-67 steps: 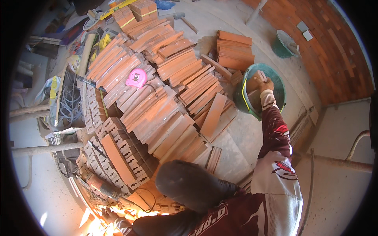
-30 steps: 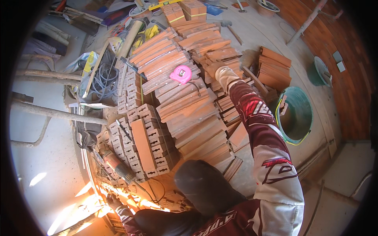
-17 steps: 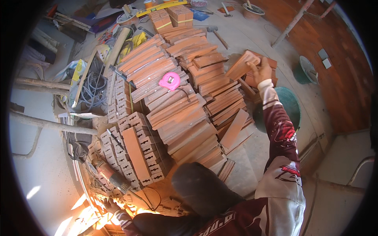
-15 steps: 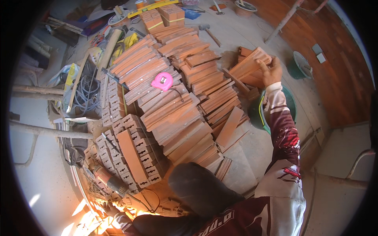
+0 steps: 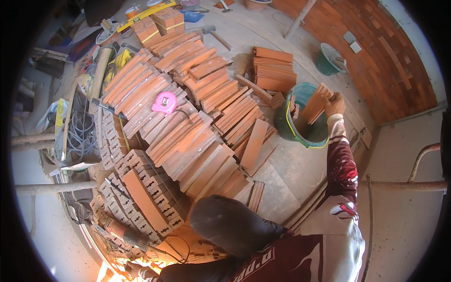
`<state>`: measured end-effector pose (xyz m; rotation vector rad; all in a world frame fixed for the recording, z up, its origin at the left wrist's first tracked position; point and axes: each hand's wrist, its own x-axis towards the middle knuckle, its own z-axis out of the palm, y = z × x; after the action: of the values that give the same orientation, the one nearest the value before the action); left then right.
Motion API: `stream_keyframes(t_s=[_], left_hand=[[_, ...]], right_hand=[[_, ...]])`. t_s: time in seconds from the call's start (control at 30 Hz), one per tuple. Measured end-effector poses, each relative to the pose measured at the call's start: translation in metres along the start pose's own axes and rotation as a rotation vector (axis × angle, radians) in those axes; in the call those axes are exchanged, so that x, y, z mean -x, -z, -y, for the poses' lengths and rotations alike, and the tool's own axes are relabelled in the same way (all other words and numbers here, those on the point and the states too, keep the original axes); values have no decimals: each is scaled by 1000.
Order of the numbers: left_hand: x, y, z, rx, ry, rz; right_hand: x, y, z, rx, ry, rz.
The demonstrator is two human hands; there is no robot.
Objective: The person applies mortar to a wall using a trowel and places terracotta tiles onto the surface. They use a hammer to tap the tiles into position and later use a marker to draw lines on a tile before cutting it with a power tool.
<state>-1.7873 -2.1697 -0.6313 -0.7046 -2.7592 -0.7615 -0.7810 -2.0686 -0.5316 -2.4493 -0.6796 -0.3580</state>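
Observation:
My right hand [image 5: 335, 104] is closed around the end of a flat terracotta brick tile [image 5: 314, 105]. It holds the tile tilted over the mouth of a green bucket [image 5: 283, 126] with a yellow-green handle. A few brick pieces [image 5: 294, 107] show inside the bucket; its bottom is shaded. Just beyond the bucket stands a small stack of brick tiles [image 5: 273, 77]. My left hand [image 5: 136, 269] is low at the left in harsh sunlight, near an angle grinder [image 5: 120, 232]; glare hides its fingers.
Long rows of brick tiles [image 5: 192, 136] cover the middle, with a pink tape measure [image 5: 165, 102] on top. Perforated bricks [image 5: 141, 164] are stacked at left, beside cables [image 5: 84, 136]. Farther off are a mallet [image 5: 217, 36], a yellow level [image 5: 145, 16] and another bucket [image 5: 326, 61].
My right hand has carried the brick tile from the small stack to over the green bucket. The view has swung rightward, so the rows of tiles appear farther left.

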Motion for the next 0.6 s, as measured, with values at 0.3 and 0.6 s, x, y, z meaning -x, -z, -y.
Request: stream_keyframes(t_s=[0.3,0.6], left_hand=[[14,-1,0,156,63,26],[-57,-22,95,253,124,123]], right_hand=[[28,-100,-34,-87,-257,40],[16,-133,-27,-290,-113,322]])
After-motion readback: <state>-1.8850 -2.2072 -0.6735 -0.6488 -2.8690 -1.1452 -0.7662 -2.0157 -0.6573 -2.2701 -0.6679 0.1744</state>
